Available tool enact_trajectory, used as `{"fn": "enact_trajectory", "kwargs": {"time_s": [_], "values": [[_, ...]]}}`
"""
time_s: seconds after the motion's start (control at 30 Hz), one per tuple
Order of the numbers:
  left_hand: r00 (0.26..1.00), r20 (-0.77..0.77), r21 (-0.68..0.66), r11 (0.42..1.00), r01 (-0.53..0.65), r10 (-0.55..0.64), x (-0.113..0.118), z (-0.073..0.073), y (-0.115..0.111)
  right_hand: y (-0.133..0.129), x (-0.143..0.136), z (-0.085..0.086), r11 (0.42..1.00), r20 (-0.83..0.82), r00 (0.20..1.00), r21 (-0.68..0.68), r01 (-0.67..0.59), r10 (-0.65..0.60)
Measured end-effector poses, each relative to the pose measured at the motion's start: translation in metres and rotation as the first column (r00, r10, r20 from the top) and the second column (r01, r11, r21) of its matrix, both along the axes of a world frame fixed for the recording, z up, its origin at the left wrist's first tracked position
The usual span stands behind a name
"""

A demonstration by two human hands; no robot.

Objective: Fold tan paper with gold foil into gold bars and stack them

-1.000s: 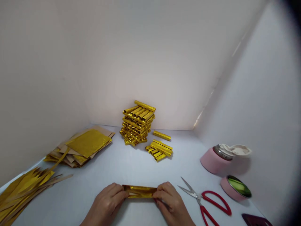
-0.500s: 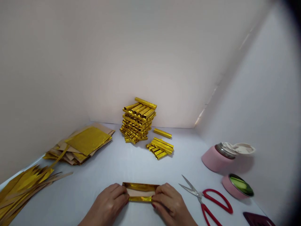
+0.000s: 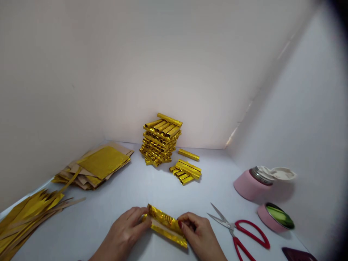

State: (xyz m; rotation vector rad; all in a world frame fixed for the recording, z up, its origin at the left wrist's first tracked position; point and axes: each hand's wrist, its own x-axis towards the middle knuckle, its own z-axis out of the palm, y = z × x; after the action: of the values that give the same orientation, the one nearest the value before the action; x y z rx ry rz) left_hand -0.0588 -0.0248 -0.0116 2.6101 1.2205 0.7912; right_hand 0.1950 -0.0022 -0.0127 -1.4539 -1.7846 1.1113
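Observation:
A strip of gold foil paper, folded up along its long sides into a trough, lies slanted between my hands near the table's front. The pale inner side shows between its folded edges. My left hand pinches its left end between thumb and fingers. At the right end, my right hand has thumb and forefinger closed on the upper fold. Beyond my hands lies a small group of folded gold paper bars, with a single bar behind it. Red-handled scissors rest with blades apart, right of my right hand.
A tall crosswise stack of gold bars stands near the back wall. At left are gold paper sheets and cut strips. A pink flask, a pink cup with green contents and a dark flat object are at right.
The folded strip has tilted, its right end now lower and nearer me, its gold outer fold turned more into view. My right hand's grip has shifted along the upper fold.

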Motion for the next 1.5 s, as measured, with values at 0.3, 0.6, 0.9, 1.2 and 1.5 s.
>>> {"fn": "enact_trajectory", "kwargs": {"time_s": [0.3,0.6,0.9,1.2,1.5], "values": [[0.989,0.073,-0.020,0.991,-0.130,0.131,0.005,-0.002,-0.001,-0.005,-0.009,0.005,0.978,-0.108,0.994,-0.204,-0.054,0.032],[0.729,0.581,-0.542,0.841,0.015,0.361,0.033,-0.023,-0.012,-0.013,-0.026,-0.012,0.949,-0.349,0.934,-0.312,-0.043,-0.073],[0.739,0.550,-0.694,0.705,0.146,0.389,0.032,0.003,-0.005,-0.012,-0.029,-0.004,0.906,-0.442,0.895,-0.402,-0.134,-0.064],[0.929,0.357,-0.494,0.864,0.096,0.101,0.032,0.031,-0.013,-0.009,-0.023,0.002,0.944,-0.471,0.879,-0.318,-0.089,-0.076],[0.888,0.302,-0.614,0.783,-0.097,0.347,0.019,0.017,0.001,-0.010,-0.022,-0.004,0.914,-0.351,0.935,-0.396,-0.093,-0.057]]}}
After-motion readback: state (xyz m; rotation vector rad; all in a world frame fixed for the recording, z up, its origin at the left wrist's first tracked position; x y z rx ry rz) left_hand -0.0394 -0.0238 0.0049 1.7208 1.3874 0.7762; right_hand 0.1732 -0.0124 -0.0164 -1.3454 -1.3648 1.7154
